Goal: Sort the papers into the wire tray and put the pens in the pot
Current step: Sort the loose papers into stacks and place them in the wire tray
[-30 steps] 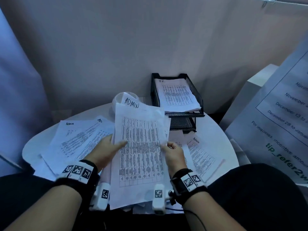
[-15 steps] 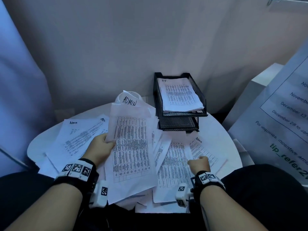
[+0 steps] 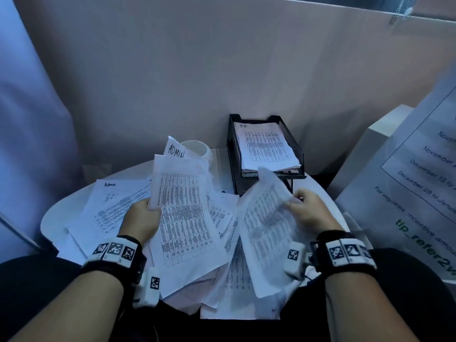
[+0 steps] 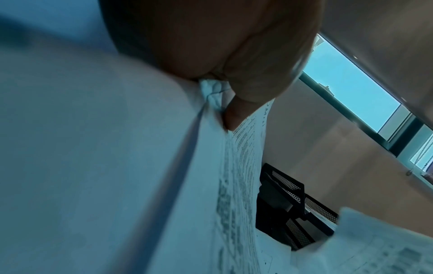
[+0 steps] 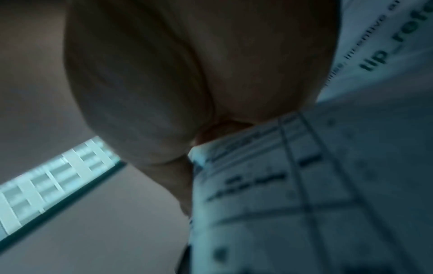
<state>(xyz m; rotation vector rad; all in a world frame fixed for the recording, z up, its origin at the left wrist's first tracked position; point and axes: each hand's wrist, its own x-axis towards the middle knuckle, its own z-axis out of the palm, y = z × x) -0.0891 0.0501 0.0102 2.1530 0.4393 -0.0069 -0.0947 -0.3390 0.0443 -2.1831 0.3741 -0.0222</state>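
Note:
My left hand (image 3: 145,213) grips the left edge of a bundle of printed sheets (image 3: 182,218) topped by one marked ADMIN; the left wrist view shows the thumb (image 4: 236,115) pinching that bundle's edge (image 4: 215,96). My right hand (image 3: 304,208) pinches the upper right edge of a single printed sheet (image 3: 266,230), lifted and blurred, in front of the black wire tray (image 3: 234,154); the right wrist view shows that sheet (image 5: 304,185) under the fingers. The tray's top tier holds a stack marked HR (image 3: 266,149). A white pot (image 3: 199,148) stands behind the bundle. No pens are visible.
Loose printed sheets, one marked Admin (image 3: 113,203), cover the round white table (image 3: 59,211). More sheets (image 3: 237,292) hang over the near edge onto my lap. A big printed notice (image 3: 419,183) leans at the right beside a white box (image 3: 377,134). A beige wall stands behind.
My right hand let go of the ADMIN bundle, dropped to the pile at the right, then came up holding a single sheet toward the tray. My left hand kept the bundle and tilted it left.

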